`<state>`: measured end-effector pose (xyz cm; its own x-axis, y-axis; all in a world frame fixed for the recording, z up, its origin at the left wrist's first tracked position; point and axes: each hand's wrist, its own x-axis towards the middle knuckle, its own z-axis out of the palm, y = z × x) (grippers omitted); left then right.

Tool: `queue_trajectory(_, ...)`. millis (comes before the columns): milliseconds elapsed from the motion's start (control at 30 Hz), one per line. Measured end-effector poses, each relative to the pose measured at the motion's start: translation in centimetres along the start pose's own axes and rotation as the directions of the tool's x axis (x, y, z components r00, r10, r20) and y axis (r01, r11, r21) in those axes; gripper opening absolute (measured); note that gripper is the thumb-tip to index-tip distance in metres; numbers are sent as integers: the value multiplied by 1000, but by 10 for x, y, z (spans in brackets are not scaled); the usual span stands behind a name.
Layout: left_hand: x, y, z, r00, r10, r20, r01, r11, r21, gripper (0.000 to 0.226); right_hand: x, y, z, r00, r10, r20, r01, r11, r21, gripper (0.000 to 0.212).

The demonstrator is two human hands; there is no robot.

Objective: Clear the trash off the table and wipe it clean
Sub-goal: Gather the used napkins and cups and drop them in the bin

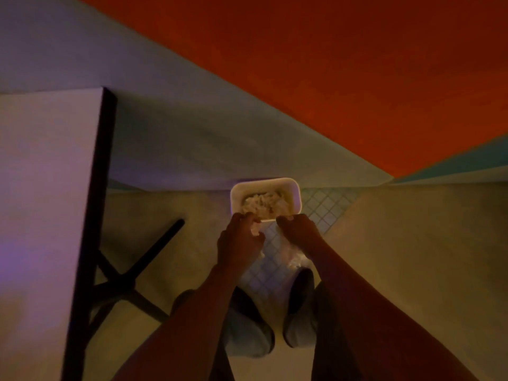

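Both hands grasp the near rim of the tray point(265, 185), left hand point(239, 240) and right hand point(298, 229), carried above the floor, right of the table point(41, 188). The scraps point(264, 203) inside may spill if the far edge tips down, since only one rim is held.

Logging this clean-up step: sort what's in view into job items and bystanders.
Job:
- white tray of crumpled scraps
- left hand and right hand holding its near rim
- table

Bystanders:
- shoes
- tiled floor patch
- red wall
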<state>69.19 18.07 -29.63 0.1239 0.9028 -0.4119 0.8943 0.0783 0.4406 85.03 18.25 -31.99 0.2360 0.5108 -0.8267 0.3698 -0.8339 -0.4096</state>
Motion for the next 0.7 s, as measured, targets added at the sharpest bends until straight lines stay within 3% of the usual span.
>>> queue_trajectory(67,27,-13,19,1000,-15,-10,15,1000,13,34,35,3,10,1000,0,5,0,1000,21,67)
queue_trajectory(167,67,-31,48,999,-30,-38,30,999,18,36,86,1,22,998,-41,-47,46,994,99,57)
queue_trajectory(300,120,-46,84,994,-2,-108,5,1000,27,39,149,-6,32,955,-82,-286,128,981,144,49)
queue_trajectory(367,142,-51,102,989,51,-141,-45,998,44,40,177,-4,43,892,-199,-405,239,970,51,45)
queue_trajectory(433,164,-62,124,975,110,-192,-93,991,93,40,203,4,56,798,-387,-462,353,922,-162,51)
queue_trajectory(533,196,-84,162,962,171,-213,-141,979,149,42,233,20,74,680,-609,-408,467,789,-399,63)
queue_trajectory(633,241,-119,215,967,240,-86,-225,962,156,56,264,29,87,721,-647,-246,581,759,-293,74)
queue_trajectory(700,269,-143,248,975,217,-36,-203,949,242,59,286,32,91,758,-642,-113,582,745,-326,64)
